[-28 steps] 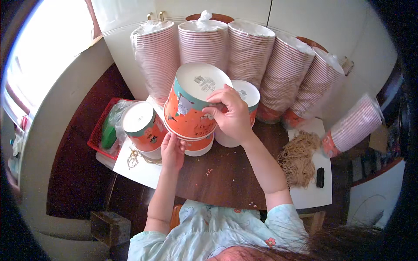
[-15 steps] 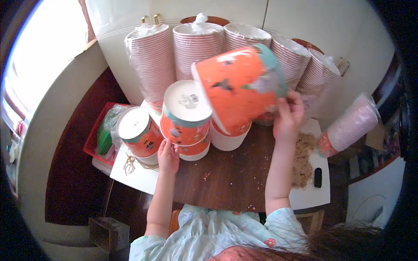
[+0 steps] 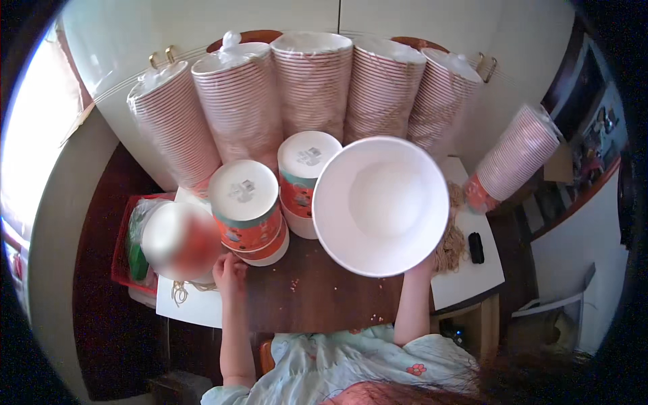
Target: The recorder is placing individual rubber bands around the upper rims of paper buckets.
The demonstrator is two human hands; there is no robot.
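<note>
In front of me a large paper bucket [image 3: 381,206] faces me with its bare white inside. My right hand [image 3: 420,267] grips it from behind its lower right edge, its fingers mostly hidden. My left hand [image 3: 231,271], fingers curled in, is low beside the rim of a nested pair of upturned orange-and-teal buckets [image 3: 244,196]. What its fingers hold, if anything, cannot be made out. Left of that hand, another orange bucket [image 3: 179,239] is smeared by motion. Behind the pair stands one more upturned bucket [image 3: 309,158].
Tall plastic-wrapped bucket stacks [image 3: 312,84] line the back; another wrapped stack [image 3: 516,155] leans at the right. Tan cord [image 3: 451,250] and a black object [image 3: 476,248] lie on the right. A red basket [image 3: 123,253] stands left. Small crumbs dot the brown tabletop [image 3: 317,297].
The bucket in my right hand has come lower and turned its open mouth toward me. The far-left bucket has become blurred and shifted. My left hand has left the upper bucket's rim. The view has turned.
</note>
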